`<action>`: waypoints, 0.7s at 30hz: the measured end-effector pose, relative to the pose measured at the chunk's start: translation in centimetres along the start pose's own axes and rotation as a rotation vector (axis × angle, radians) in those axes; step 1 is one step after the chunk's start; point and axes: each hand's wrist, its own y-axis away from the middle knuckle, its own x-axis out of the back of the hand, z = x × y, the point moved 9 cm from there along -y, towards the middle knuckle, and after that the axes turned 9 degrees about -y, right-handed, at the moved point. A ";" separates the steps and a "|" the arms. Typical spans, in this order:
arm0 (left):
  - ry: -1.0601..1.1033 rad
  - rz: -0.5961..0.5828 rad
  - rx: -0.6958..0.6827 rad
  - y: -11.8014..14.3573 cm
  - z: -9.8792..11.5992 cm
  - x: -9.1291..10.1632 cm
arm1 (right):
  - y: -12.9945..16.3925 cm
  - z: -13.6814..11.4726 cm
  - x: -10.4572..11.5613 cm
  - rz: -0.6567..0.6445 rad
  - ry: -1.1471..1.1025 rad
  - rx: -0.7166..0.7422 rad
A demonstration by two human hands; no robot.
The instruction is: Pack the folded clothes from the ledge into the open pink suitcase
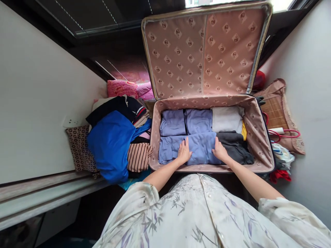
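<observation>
An open suitcase [263, 151] with pink patterned lining holds folded clothes in two rows. My left hand [184, 152] rests on a folded periwinkle-blue garment [201, 148] in the front row, fingers apart and pointing away from me. At that garment's right edge lies my right hand [219, 151], its thumb spread from its fingers. Beside it is a dark grey folded garment [234, 148]. Behind are two more blue folded garments [172, 122] [198, 121] and a light grey one [226, 119]. A bit of yellow cloth [243, 131] shows at the right.
The suitcase lid [178, 51] stands upright at the back. Left of the case is a heap of clothes with a bright blue garment [111, 141] and a striped one [139, 156]. A brown mat-like item [278, 110] and a red cord [292, 133] lie to the right, near the wall.
</observation>
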 end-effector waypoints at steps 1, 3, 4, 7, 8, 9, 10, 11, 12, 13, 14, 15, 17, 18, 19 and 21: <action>-0.176 0.019 -0.133 0.2 1.5 0.1 | 0.4 -1.2 0.3 0.024 0.139 0.098; -0.438 -0.012 -0.345 0.5 3.6 -0.8 | 1.0 -3.3 0.3 0.052 0.366 0.278; -0.527 -0.058 -0.412 0.4 4.0 -1.7 | 1.0 -4.0 -0.3 0.037 0.440 0.337; -0.671 -0.233 -0.474 -0.8 2.9 -4.4 | -0.3 -3.9 -3.9 -0.145 0.558 0.391; -0.692 -0.279 -0.467 -1.3 2.0 -5.2 | -0.8 -3.5 -5.4 -0.223 0.575 0.392; -0.704 -0.310 -0.461 -1.8 1.1 -6.0 | -1.2 -3.1 -6.9 -0.288 0.586 0.392; -0.710 -0.326 -0.460 -2.3 0.3 -6.7 | -1.6 -2.6 -8.1 -0.329 0.589 0.390; -0.711 -0.326 -0.462 -2.6 -0.3 -7.3 | -1.9 -2.1 -9.0 -0.340 0.586 0.387; -0.711 -0.315 -0.465 -3.0 -0.8 -7.8 | -2.2 -1.8 -9.5 -0.330 0.578 0.385; -0.710 -0.306 -0.464 -3.2 -1.3 -8.2 | -2.4 -1.5 -9.8 -0.313 0.568 0.385; -0.710 -0.299 -0.462 -3.4 -1.5 -8.6 | -2.5 -1.3 -9.9 -0.299 0.560 0.386; -0.708 -0.295 -0.458 -3.5 -1.7 -8.9 | -2.5 -1.1 -9.9 -0.289 0.554 0.389; -0.697 -0.288 -0.453 -3.6 -1.7 -9.3 | -2.4 -0.9 -9.8 -0.288 0.549 0.397; -0.687 -0.288 -0.456 -3.6 -1.5 -9.3 | -2.4 -0.8 -9.7 -0.289 0.550 0.400; -0.675 -0.290 -0.462 -3.6 -1.4 -9.2 | -2.3 -0.8 -9.6 -0.288 0.553 0.402; -0.636 -0.314 -0.488 -3.5 -0.9 -8.7 | -2.3 -0.7 -9.5 -0.283 0.562 0.408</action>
